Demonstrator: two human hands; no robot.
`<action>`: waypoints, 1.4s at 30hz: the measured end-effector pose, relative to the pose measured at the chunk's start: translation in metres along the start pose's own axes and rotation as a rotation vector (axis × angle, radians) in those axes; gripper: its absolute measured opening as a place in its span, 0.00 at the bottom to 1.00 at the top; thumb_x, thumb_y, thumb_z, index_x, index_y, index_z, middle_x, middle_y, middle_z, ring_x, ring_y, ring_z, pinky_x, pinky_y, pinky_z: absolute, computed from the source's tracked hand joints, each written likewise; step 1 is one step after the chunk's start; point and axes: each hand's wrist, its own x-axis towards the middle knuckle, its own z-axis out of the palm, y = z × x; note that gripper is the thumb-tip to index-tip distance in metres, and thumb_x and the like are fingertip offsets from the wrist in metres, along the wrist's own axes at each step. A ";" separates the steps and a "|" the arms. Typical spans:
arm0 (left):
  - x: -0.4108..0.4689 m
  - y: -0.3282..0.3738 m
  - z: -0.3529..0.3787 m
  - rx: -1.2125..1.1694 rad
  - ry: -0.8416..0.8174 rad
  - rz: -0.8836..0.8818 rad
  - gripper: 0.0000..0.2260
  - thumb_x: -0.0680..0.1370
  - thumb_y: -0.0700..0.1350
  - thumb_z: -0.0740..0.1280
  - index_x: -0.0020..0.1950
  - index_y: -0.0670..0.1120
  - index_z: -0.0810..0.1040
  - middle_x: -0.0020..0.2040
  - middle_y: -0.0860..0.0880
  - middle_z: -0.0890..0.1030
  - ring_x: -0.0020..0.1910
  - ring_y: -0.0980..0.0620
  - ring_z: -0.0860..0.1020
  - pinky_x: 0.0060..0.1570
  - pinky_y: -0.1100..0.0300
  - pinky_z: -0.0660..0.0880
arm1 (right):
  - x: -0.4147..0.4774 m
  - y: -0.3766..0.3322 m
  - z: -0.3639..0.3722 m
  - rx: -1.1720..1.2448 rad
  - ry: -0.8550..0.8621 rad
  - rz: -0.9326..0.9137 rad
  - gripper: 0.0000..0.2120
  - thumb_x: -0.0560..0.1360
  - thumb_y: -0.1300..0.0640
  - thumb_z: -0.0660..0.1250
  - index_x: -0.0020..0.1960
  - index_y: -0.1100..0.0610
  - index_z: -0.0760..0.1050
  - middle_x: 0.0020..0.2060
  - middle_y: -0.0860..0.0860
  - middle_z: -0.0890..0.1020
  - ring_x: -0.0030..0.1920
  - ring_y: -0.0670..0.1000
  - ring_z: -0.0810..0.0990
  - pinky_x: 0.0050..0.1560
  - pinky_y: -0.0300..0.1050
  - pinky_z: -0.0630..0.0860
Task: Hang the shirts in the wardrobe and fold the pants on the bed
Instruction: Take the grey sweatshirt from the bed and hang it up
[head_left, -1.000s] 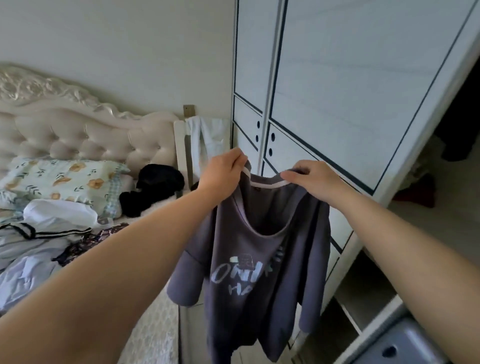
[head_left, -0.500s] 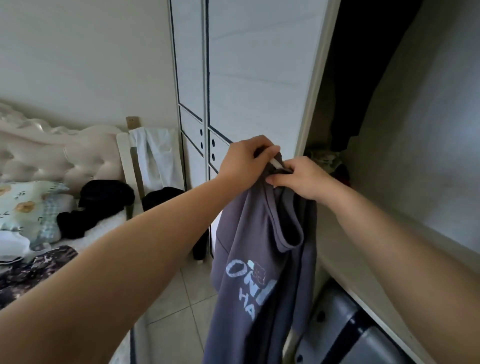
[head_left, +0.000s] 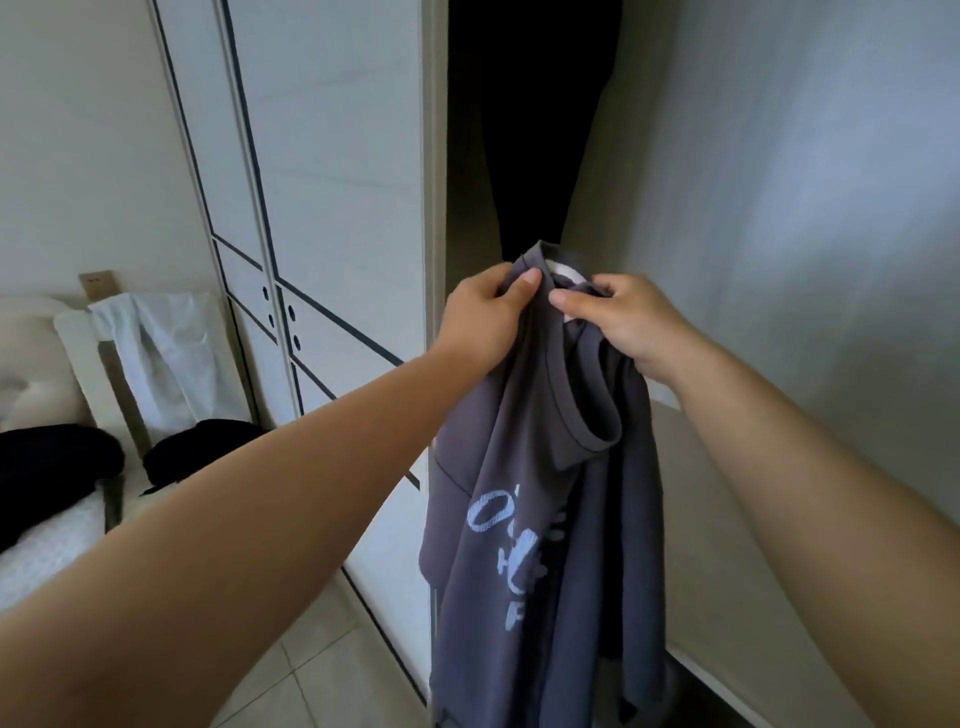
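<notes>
shirt carried right, before wardrobe opening; collar bunched (was spread)

Left grip and right grip raised side by side, both curled round the shirt.

Soft, cool daylight lights the scene evenly with faint shadows, a brighter patch glows on the panel at right, the opening of the wardrobe falls to near black, and the wide lens bows its door lines toward the edges.
</notes>
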 end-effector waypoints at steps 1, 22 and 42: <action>0.005 0.004 0.010 -0.028 -0.004 0.007 0.07 0.80 0.49 0.62 0.48 0.52 0.79 0.45 0.53 0.81 0.47 0.57 0.78 0.49 0.62 0.73 | 0.001 -0.001 -0.008 0.014 0.022 -0.015 0.07 0.72 0.52 0.71 0.37 0.53 0.79 0.34 0.47 0.83 0.38 0.46 0.80 0.45 0.43 0.74; 0.138 0.027 0.134 -0.127 -0.037 0.183 0.08 0.80 0.50 0.62 0.51 0.51 0.81 0.40 0.58 0.80 0.45 0.59 0.77 0.47 0.65 0.71 | 0.101 -0.022 -0.107 -0.196 0.455 0.040 0.20 0.80 0.50 0.57 0.50 0.66 0.78 0.49 0.64 0.82 0.46 0.56 0.80 0.49 0.49 0.76; 0.292 0.057 0.150 -0.117 -0.007 0.435 0.14 0.80 0.50 0.61 0.52 0.40 0.78 0.49 0.41 0.81 0.50 0.43 0.77 0.40 0.62 0.64 | 0.190 -0.054 -0.159 -0.357 0.407 -0.082 0.12 0.73 0.50 0.70 0.54 0.53 0.77 0.50 0.51 0.83 0.51 0.50 0.82 0.54 0.48 0.78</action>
